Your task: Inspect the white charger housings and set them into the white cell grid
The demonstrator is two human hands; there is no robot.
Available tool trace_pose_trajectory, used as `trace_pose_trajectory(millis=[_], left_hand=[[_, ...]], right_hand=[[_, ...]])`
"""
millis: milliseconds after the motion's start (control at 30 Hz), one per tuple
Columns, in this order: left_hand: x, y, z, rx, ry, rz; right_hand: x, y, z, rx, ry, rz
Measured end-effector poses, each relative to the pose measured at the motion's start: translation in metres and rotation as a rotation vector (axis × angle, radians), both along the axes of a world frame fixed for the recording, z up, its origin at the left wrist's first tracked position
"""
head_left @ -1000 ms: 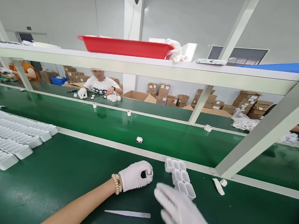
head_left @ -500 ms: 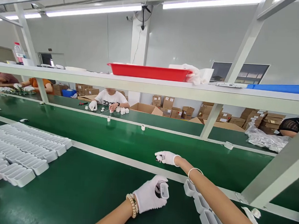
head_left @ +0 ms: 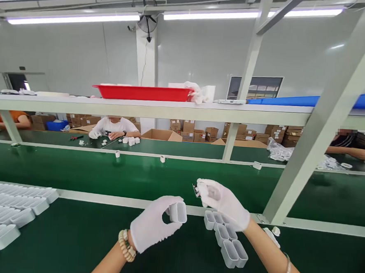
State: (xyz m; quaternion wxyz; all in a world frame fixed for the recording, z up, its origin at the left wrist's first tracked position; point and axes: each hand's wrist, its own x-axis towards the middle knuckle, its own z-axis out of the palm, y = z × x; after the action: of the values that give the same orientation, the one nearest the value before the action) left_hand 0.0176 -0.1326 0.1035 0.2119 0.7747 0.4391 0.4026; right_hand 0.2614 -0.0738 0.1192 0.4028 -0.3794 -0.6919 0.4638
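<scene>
My left hand (head_left: 157, 223), in a white glove, grips a white plastic housing (head_left: 178, 212) between thumb and fingers, its open end turned to the right. To its right and slightly higher, my right hand (head_left: 223, 201), also gloved, pinches a small dark and white part (head_left: 196, 190) at its fingertips. The two held things are apart. Just below my right hand, a small group of open white housings (head_left: 230, 253) stands on the green table (head_left: 175, 259).
Rows of white housings (head_left: 7, 216) fill the left side. A slanted metal post (head_left: 312, 132) rises at the right. Overhead, a shelf (head_left: 159, 111) bears a red tray (head_left: 144, 93). Across the belt (head_left: 136, 179), a person (head_left: 115, 127) handles small parts.
My right hand has drawn back from over the belt with the small part, nearer my left hand. The housing in my left hand has turned its opening rightward. The view has swung right.
</scene>
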Motion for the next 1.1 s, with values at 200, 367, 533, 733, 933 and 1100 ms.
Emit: trace_pose_trajectory(millis=[200, 367, 533, 733, 933, 1100], left_hand=[[0.007, -0.028, 0.039, 0.163, 0.183, -0.058], [0.006, -0.042, 0.048, 0.229, 0.241, -0.055], [0.006, -0.047, 0.051, 0.327, 0.243, -0.029], [0.012, -0.049, 0.056, 0.346, 0.258, -0.032], [0.017, -0.051, 0.058, 0.315, 0.252, -0.036], [0.019, -0.054, 0.057, 0.275, 0.234, -0.038]], right_hand=[[-0.001, -0.072, 0.015, 0.008, -0.033, -0.068], [-0.004, -0.083, 0.018, 0.435, -0.380, 0.029], [-0.007, -0.090, 0.022, 0.517, -0.583, -0.029], [-0.009, -0.097, 0.012, 0.561, -0.617, -0.073], [-0.014, -0.111, 0.022, 0.584, -0.614, -0.170], [-0.016, -0.113, 0.020, 0.616, -0.595, -0.209]])
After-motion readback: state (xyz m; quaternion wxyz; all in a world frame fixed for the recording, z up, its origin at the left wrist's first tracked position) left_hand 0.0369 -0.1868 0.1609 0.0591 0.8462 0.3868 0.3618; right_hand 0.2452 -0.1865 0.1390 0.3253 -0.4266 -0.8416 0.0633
